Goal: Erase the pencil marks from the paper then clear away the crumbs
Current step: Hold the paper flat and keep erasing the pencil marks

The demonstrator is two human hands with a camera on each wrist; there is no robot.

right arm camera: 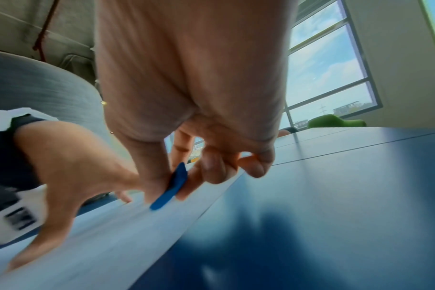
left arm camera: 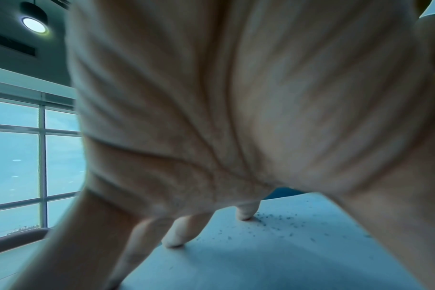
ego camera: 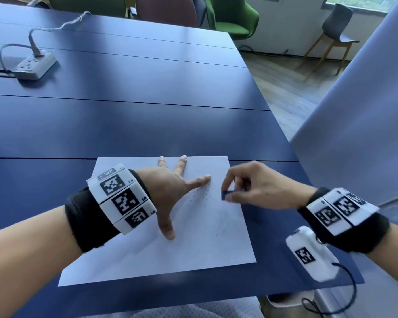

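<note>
**Eraser poised at the sheet's right edge**

Now the right hand (ego camera: pixel 251 187) is pinching a blue eraser (ego camera: pixel 226 195) between thumb and fingers, at the paper's (ego camera: pixel 170 255) 3 o'clock edge; contact with the sheet is unclear. The left hand (ego camera: pixel 170 189) is lying flat, fingers splayed wide, pinning the paper. Crumbs (ego camera: pixel 200 196) are sitting between both hands, running roughly 12 to 6 o'clock. They lie at 9 o'clock from the eraser, so the right hand looks better placed to sweep.
</note>
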